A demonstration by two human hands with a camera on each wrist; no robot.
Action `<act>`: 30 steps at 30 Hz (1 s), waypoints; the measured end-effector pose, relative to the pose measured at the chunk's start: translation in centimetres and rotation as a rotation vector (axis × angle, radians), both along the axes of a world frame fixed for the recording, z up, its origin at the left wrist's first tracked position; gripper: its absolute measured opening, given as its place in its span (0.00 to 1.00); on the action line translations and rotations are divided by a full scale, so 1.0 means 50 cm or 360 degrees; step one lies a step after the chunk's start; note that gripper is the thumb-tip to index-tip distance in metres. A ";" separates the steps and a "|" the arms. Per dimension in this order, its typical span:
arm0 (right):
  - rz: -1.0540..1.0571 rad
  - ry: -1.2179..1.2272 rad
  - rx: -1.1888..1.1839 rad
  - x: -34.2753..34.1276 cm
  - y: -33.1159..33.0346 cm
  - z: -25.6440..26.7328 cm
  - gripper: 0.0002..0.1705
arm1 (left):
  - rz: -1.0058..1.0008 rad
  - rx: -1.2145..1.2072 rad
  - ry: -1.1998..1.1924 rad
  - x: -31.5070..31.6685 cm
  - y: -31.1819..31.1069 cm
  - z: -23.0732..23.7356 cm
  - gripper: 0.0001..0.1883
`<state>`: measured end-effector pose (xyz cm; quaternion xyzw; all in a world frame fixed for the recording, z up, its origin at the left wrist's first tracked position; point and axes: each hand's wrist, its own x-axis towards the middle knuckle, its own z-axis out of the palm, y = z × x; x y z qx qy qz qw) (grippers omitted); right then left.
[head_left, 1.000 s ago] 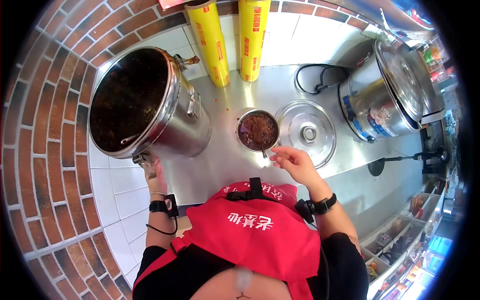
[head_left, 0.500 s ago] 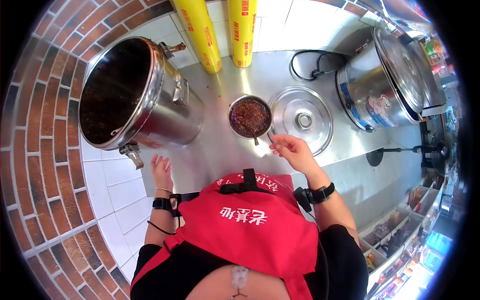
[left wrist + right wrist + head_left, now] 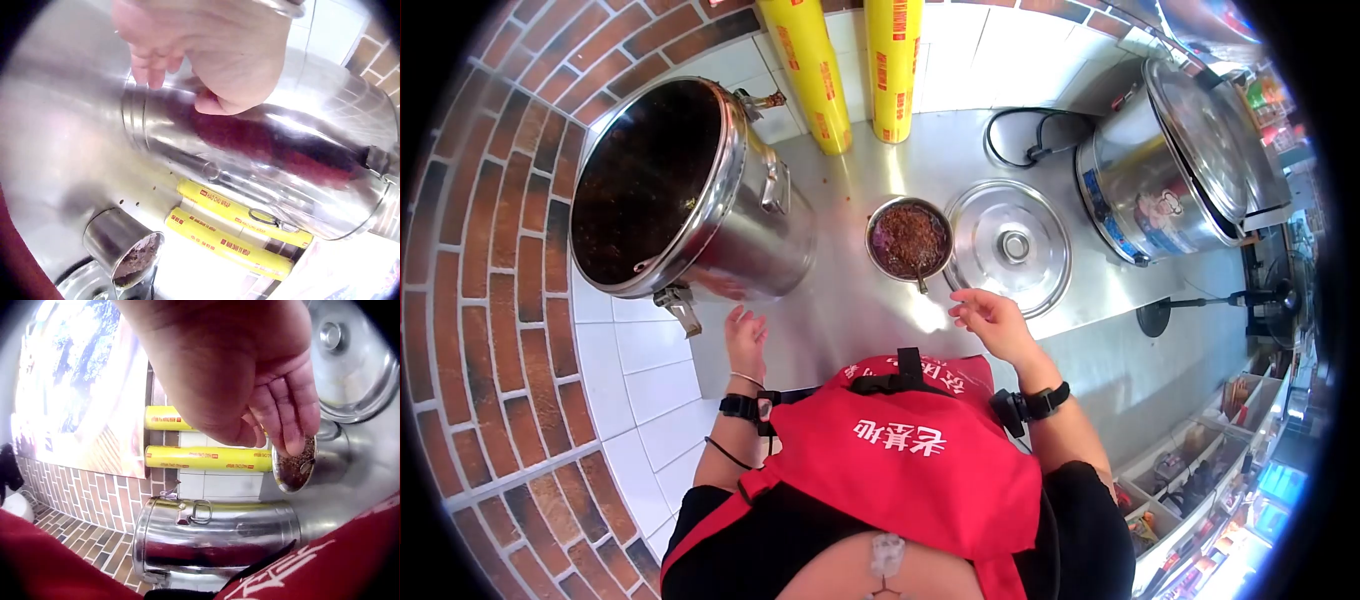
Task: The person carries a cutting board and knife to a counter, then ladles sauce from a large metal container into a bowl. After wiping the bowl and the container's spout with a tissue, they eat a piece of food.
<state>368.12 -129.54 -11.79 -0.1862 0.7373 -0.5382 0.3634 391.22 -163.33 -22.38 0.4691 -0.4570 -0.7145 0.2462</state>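
Note:
My left hand [image 3: 746, 340] is held in the air with loosely bent fingers and nothing in it, near the open latch [image 3: 680, 308] of a tall steel barrel [image 3: 765, 235]. Dark contents fill the barrel, which stands open at the left. My right hand [image 3: 996, 326] hovers, also holding nothing, at the near edge of a round steel lid [image 3: 1055, 245]. Just beyond its fingertips is a small steel pot [image 3: 870, 255] of brown, crumbly food [image 3: 915, 232]. A spoon handle [image 3: 922, 285] sticks out over the pot's near rim.
Two yellow rolls of plastic wrap [image 3: 808, 75] stand against the tiled wall behind the steel counter [image 3: 840, 330]. A lidded steel pot [image 3: 1135, 200] stands at the right, beside a black cable [image 3: 1000, 140]. A brick wall [image 3: 490, 300] borders the left side.
My left hand has come away from the barrel's latch, moving right and toward me. The right hand stays near the lid and small pot. The head view has shifted slightly.

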 end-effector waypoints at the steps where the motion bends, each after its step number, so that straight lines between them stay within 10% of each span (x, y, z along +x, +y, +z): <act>1: 0.0007 0.0015 0.0000 0.001 0.002 -0.006 0.15 | -0.0025 0.0014 -0.0021 0.002 0.003 -0.001 0.25; 30: -0.0402 -0.0457 0.0169 -0.093 0.093 -0.217 0.19 | -0.0993 0.0693 0.0203 -0.221 0.201 -0.101 0.16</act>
